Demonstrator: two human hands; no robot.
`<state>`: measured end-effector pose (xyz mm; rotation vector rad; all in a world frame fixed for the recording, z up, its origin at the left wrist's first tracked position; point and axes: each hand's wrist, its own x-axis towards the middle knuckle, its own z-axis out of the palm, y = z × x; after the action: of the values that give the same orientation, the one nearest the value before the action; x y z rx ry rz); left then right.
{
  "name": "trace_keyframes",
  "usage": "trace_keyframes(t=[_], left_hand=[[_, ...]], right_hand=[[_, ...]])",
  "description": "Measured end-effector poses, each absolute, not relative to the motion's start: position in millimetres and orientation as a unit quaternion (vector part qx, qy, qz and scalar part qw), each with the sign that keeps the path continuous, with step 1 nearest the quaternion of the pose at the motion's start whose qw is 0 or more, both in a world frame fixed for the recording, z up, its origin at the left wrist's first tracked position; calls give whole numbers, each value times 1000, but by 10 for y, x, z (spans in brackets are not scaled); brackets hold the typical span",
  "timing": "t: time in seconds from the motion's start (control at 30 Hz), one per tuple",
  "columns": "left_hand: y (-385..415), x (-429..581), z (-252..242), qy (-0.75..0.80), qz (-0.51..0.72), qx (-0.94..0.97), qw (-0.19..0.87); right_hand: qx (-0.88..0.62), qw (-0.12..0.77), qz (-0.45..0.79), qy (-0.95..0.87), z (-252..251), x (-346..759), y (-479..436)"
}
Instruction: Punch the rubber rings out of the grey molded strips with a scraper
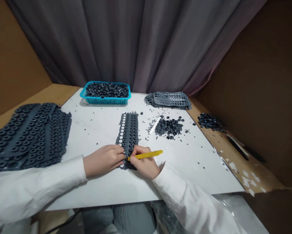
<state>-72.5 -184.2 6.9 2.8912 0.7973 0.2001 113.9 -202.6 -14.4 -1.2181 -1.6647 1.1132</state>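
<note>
Where the strip's (129,133) left edge ends, open tabletop (103,128) begins

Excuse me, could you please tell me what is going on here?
A person in white sleeves works on a dark strip on the white table. The right hand holds a yellow tool, one end at the strip; the left hand rests on the strip's left edge. White discs line that side. Small dark pieces lie heaped to the right, and a filled blue basket stands behind.
</note>
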Motion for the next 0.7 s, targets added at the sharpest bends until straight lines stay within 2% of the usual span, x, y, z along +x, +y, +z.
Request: trace_keyframes(t=[0.13, 0.2, 0.3, 0.43, 0.6, 0.7], left_hand=[[-1897, -637, 41, 240, 34, 970, -15], [-1884, -636, 39, 238, 42, 970, 14], [-1784, -727, 91, 303, 141, 922, 194], [-1609, -922, 211, 486, 301, 679, 462], [-1584, -972, 132, 476, 249, 455, 710], [-1641, -903, 49, 455, 236, 409, 755]], right_hand=[[-477, 387, 429, -663, -148, 1142, -2022], [-482, 382, 427, -664, -145, 1143, -2023], [-491, 374, 432, -657, -136, 1144, -2024], [-500, 370, 456, -637, -145, 1153, -2016], [-490, 428, 527, -546, -185, 1174, -1996], [-505, 443, 503, -544, -197, 1173, -1990]])
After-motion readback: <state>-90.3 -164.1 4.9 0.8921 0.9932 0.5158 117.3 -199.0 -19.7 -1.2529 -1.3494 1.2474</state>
